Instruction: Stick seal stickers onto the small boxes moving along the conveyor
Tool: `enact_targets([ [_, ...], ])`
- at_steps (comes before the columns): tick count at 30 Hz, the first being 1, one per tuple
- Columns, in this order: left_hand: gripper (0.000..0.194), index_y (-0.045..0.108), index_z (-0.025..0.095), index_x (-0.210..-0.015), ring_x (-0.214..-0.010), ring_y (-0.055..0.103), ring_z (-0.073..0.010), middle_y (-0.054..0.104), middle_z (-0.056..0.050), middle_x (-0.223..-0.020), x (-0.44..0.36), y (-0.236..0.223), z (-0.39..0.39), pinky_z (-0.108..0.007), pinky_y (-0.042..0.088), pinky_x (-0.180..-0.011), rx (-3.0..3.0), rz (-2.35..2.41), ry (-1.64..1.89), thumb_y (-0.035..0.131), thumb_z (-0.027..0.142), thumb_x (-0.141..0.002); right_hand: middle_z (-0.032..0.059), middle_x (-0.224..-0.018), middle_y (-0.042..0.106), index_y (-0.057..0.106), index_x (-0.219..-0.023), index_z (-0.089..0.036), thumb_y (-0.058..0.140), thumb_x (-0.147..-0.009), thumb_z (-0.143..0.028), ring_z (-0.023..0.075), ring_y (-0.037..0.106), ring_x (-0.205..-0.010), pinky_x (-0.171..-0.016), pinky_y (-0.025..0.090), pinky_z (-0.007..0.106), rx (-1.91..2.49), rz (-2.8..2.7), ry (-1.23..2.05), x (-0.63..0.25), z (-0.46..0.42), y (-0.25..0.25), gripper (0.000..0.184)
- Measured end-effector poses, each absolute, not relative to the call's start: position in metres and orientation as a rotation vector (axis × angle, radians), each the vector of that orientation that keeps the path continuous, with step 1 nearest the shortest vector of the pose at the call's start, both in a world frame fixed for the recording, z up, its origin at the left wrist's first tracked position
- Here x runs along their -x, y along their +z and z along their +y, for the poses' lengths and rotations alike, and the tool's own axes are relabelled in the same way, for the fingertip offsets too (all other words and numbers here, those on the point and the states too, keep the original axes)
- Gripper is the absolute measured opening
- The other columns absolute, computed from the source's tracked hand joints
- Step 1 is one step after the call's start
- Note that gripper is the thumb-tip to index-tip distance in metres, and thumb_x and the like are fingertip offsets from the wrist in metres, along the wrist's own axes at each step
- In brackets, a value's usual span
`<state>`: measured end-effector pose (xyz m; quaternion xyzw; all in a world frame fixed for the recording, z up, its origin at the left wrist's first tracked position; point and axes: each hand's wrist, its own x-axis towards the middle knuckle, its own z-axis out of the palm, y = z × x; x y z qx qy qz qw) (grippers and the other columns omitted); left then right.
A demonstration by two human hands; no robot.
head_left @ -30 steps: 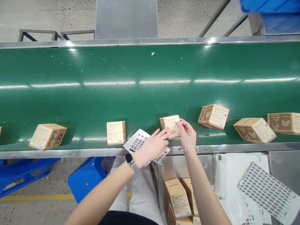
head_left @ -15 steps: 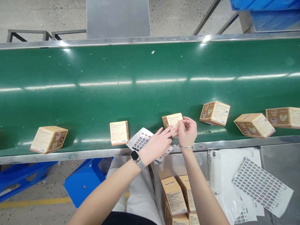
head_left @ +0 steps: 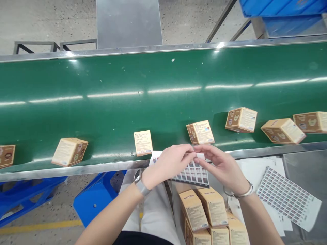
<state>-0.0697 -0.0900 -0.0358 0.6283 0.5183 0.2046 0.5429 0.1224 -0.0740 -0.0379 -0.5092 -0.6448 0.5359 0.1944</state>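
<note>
A white sticker sheet (head_left: 192, 174) with rows of small printed pictures is bent over the belt's near edge. My left hand (head_left: 170, 165) pinches its upper edge between thumb and fingers. Right beside it, my right hand (head_left: 222, 166) has thumb and fingertips closed at the same edge; whether a single sticker is between them is hidden. Just beyond the hands, a small tan and brown carton (head_left: 203, 132) rests on the green belt with a small blue sticker on its pale printed face. Another carton (head_left: 143, 143) stands to the left, near the sheet's left corner.
More cartons sit along the green conveyor belt (head_left: 114, 78), one at left (head_left: 69, 152) and others at right (head_left: 241, 119). Below the belt, several cartons (head_left: 194, 209) are stacked beside my legs. Another sticker sheet (head_left: 287, 197) lies on papers at right. A blue stool (head_left: 95, 200) is at left.
Both hands have come off the carton and drawn back to the sticker sheet, which is now lifted and bent. A blue sticker now shows on that carton. The view has shifted slightly.
</note>
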Motion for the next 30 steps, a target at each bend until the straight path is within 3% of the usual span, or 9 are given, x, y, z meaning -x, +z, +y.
enact_targets([
  [3, 0.014, 0.061, 0.018, -0.091, -0.064, 0.055, -0.0133, 0.064, 0.001, -0.078, 0.088, -0.024, -0.104, -0.024, 0.038, -0.056, -1.359, 1.201, 0.452, 0.053, 0.029, -0.096, 0.0078, -0.096, 0.075, 0.068, -0.107, -0.023, 0.071, -0.081, -0.044, 0.0222, 0.072, -0.084, -0.074, 0.063, 0.036, 1.457, -1.762, 1.563, -0.115, -0.084, -0.03, 0.033],
  [6, 0.01, 0.061, 0.017, -0.083, -0.064, 0.054, -0.0136, 0.062, 0.002, -0.073, 0.1, -0.021, -0.117, -0.024, 0.036, -0.056, -1.327, 1.265, 0.424, 0.064, 0.025, -0.089, 0.0051, -0.086, 0.074, 0.068, -0.11, -0.024, 0.07, -0.082, -0.044, 0.0202, 0.072, -0.078, -0.072, 0.063, 0.034, 1.442, -1.79, 1.577, -0.106, -0.089, -0.028, 0.035],
  [9, 0.013, 0.064, 0.017, -0.076, -0.06, 0.053, -0.0125, 0.062, 0.003, -0.067, 0.106, -0.021, -0.127, -0.023, 0.034, -0.055, -1.273, 1.303, 0.433, 0.061, 0.02, -0.089, 0.0036, -0.082, 0.073, 0.07, -0.107, -0.025, 0.068, -0.084, -0.046, 0.0196, 0.07, -0.074, -0.071, 0.062, 0.033, 1.406, -1.876, 1.527, -0.097, -0.092, -0.027, 0.031],
  [16, 0.019, 0.071, 0.018, -0.083, -0.06, 0.054, -0.0118, 0.065, 0.002, -0.068, 0.111, -0.017, -0.133, -0.022, 0.035, -0.055, -1.293, 1.363, 0.412, 0.055, 0.02, -0.093, 0.0055, -0.092, 0.075, 0.071, -0.1, -0.025, 0.061, -0.089, -0.047, 0.0212, 0.071, -0.081, -0.072, 0.061, 0.035, 1.358, -2.067, 1.456, -0.087, -0.093, -0.026, 0.027],
  [20, 0.022, 0.072, 0.018, -0.082, -0.062, 0.057, -0.0119, 0.067, 0.002, -0.071, 0.113, -0.019, -0.135, -0.023, 0.037, -0.058, -1.384, 1.359, 0.409, 0.055, 0.021, -0.095, 0.0032, -0.088, 0.075, 0.07, -0.101, -0.025, 0.06, -0.091, -0.042, 0.0191, 0.071, -0.077, -0.069, 0.061, 0.032, 1.295, -2.171, 1.386, -0.086, -0.093, -0.021, 0.022],
  [26, 0.022, 0.073, 0.019, -0.085, -0.066, 0.06, -0.0126, 0.071, 0.002, -0.077, 0.117, -0.017, -0.14, -0.023, 0.038, -0.062, -1.396, 1.354, 0.414, 0.053, 0.02, -0.095, 0.0013, -0.081, 0.074, 0.065, -0.09, -0.023, 0.054, -0.097, -0.027, 0.0156, 0.071, -0.072, -0.064, 0.058, 0.026, 1.054, -2.417, 1.052, -0.081, -0.093, -0.014, 0.014],
  [30, 0.024, 0.073, 0.019, -0.084, -0.062, 0.056, -0.0124, 0.068, 0.002, -0.072, 0.116, -0.017, -0.138, -0.024, 0.036, -0.059, -1.315, 1.362, 0.393, 0.052, 0.021, -0.094, 0.0041, -0.084, 0.073, 0.065, -0.095, -0.02, 0.05, -0.098, -0.017, 0.0164, 0.07, -0.075, -0.071, 0.057, 0.028, 0.892, -2.517, 0.704, -0.08, -0.099, -0.02, 0.015],
])
